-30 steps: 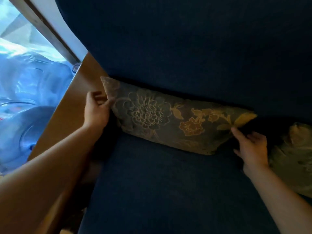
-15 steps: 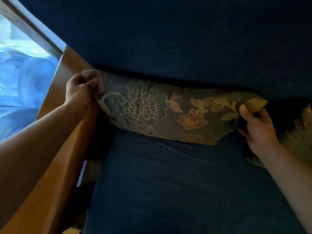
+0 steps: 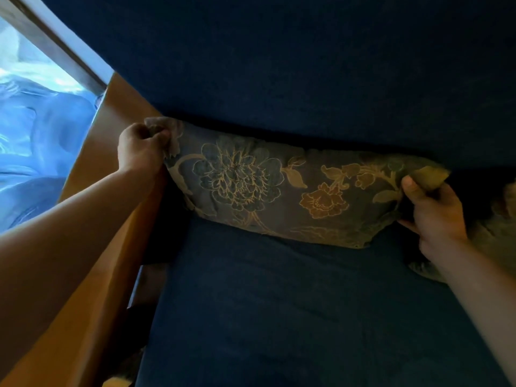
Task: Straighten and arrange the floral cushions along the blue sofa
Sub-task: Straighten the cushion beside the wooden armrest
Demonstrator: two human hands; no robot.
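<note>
1. In hand: the floral cushion (image 3: 279, 188) stands against the blue sofa (image 3: 307, 65) backrest at the wooden armrest (image 3: 111, 152) end, left hand (image 3: 141, 149) and right hand (image 3: 434, 210) each with its grip closed on an upper corner.
2. Left: a second cushion (image 3: 499, 241), lying slumped at the right edge, looks unstraightened.

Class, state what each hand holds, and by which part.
Both grip the floral cushion: the left hand pinches its top left corner, the right hand its top right corner.
</note>
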